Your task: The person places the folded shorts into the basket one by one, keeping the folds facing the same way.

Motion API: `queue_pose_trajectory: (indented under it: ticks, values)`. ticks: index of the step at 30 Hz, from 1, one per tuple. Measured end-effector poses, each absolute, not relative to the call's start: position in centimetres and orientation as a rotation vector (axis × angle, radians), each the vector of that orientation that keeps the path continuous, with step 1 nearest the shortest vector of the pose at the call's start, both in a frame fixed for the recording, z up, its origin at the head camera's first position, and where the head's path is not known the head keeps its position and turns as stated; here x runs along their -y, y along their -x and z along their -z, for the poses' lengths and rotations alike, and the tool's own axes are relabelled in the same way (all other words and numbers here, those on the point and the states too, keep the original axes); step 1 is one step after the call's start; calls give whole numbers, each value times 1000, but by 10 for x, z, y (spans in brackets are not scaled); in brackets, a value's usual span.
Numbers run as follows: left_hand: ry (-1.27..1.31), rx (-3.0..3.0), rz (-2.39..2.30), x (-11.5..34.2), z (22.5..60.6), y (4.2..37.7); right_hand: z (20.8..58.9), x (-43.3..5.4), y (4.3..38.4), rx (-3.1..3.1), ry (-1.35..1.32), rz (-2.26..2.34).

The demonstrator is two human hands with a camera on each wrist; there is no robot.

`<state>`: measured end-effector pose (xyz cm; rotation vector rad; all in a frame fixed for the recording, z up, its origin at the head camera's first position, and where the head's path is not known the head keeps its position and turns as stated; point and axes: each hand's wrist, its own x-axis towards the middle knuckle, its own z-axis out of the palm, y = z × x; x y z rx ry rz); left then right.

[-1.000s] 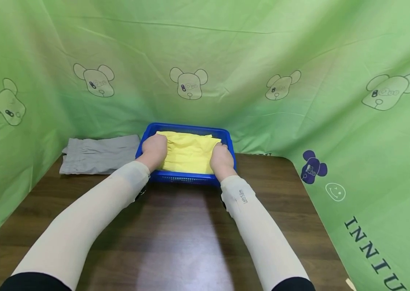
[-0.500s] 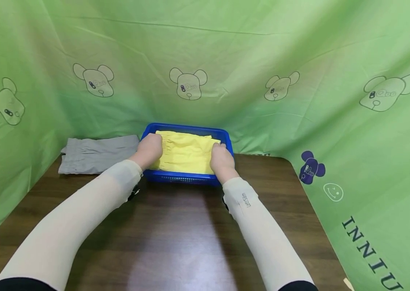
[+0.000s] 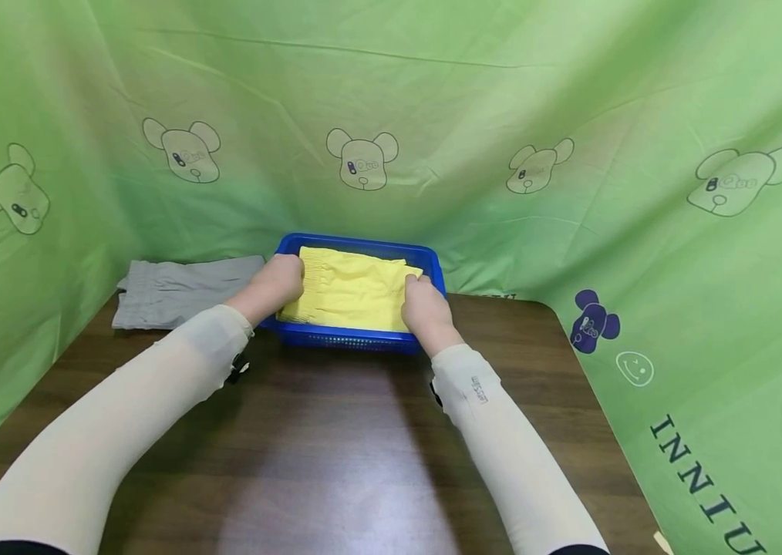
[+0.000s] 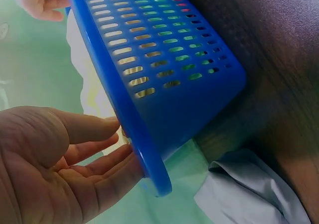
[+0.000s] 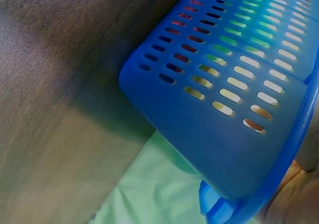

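Folded yellow shorts (image 3: 363, 291) with a gathered waistband lie in a blue perforated basket (image 3: 349, 337) at the back of the table. My left hand (image 3: 278, 279) is at the waistband side, over the basket's left rim. In the left wrist view, the thumb and fingers of that left hand (image 4: 65, 159) come together on the cloth just inside the rim. My right hand (image 3: 427, 310) pinches the right edge of the shorts. In the right wrist view, the basket wall (image 5: 219, 134) hides most of that hand. Items of other colours show through the basket's slots.
A folded grey garment (image 3: 183, 293) with a gathered band lies left of the basket, close to it. Green printed cloth (image 3: 446, 92) hangs behind and along both sides of the brown wooden table (image 3: 335, 455).
My left hand has moved left along the shorts, showing more of the gathered waistband. The right hand has stayed almost in place at the right edge. The basket has hardly moved.
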<state>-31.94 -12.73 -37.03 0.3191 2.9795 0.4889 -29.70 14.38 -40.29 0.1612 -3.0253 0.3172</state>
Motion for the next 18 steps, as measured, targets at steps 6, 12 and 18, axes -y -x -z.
queue_pose_trajectory:
  ticks: [6, 12, 18]
  values:
    - [-367, -2989, -521, 131, 370, 313, 400, -144, 293, 3022, -177, -316]
    - [-425, -3002, -517, 131, 365, 301, 395, -144, 287, 2996, -210, -279]
    - [-508, -3054, -523, 135, 367, 292, 395, -146, 279, 2986, -260, -283]
